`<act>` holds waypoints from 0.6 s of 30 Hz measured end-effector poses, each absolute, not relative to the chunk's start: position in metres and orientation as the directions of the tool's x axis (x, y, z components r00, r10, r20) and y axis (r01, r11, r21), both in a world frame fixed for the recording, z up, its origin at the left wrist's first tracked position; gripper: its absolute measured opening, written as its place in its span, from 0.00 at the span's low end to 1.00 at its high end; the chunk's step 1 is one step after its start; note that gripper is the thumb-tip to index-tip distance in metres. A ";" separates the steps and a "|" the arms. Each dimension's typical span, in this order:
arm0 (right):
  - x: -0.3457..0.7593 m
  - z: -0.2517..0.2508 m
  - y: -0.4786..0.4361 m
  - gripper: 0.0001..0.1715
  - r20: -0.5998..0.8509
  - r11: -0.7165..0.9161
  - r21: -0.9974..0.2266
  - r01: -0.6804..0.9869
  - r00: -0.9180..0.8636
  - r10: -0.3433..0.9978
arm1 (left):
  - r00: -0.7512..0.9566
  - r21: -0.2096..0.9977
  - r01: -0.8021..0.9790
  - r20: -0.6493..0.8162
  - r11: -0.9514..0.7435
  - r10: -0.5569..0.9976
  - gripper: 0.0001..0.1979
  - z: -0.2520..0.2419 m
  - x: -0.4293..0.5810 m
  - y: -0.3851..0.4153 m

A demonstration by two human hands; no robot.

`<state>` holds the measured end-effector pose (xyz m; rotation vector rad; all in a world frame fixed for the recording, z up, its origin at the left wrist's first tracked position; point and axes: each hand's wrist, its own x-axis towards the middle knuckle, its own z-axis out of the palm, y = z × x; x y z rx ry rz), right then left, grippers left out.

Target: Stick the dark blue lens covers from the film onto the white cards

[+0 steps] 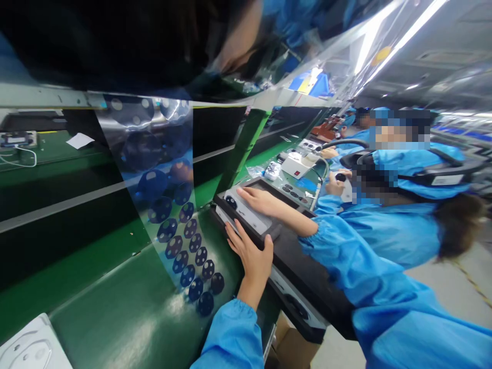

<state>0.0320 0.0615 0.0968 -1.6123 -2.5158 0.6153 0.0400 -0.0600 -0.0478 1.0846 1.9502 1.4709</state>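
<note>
A white panel with a dark round lens at one end lies in a black foam tray at the table's edge. My right hand rests on the panel's far side, its fingers stretched along the top. Against the near side, my left hand touches the panel and tray edge with fingers spread and thumb apart. Part of another white piece with a dark round part shows lower in the stacked trays. Left of the hands, a clear sheet carries rows of dark round stickers with holes.
A green bench runs below a dark shelf. White plates lie at lower left. Beyond the tray are a white box and loose black discs. Co-workers in blue sit close on the right; a cardboard box stands below.
</note>
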 end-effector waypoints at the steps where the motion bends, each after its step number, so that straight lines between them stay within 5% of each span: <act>1: 0.032 0.095 0.059 0.37 -0.133 0.373 -0.371 0.851 -0.446 0.885 | -0.582 0.943 0.311 0.094 0.114 0.807 0.47 -0.048 0.040 -0.060; 13: 0.033 0.094 0.076 0.38 -0.146 0.320 -0.332 0.887 -0.384 0.912 | -0.591 0.955 0.282 0.101 0.087 0.800 0.46 -0.041 0.034 -0.063; 18: 0.049 0.108 0.046 0.39 0.037 0.409 -0.282 0.868 -0.416 0.909 | -0.630 0.964 0.232 0.048 0.128 0.775 0.46 -0.005 0.044 -0.070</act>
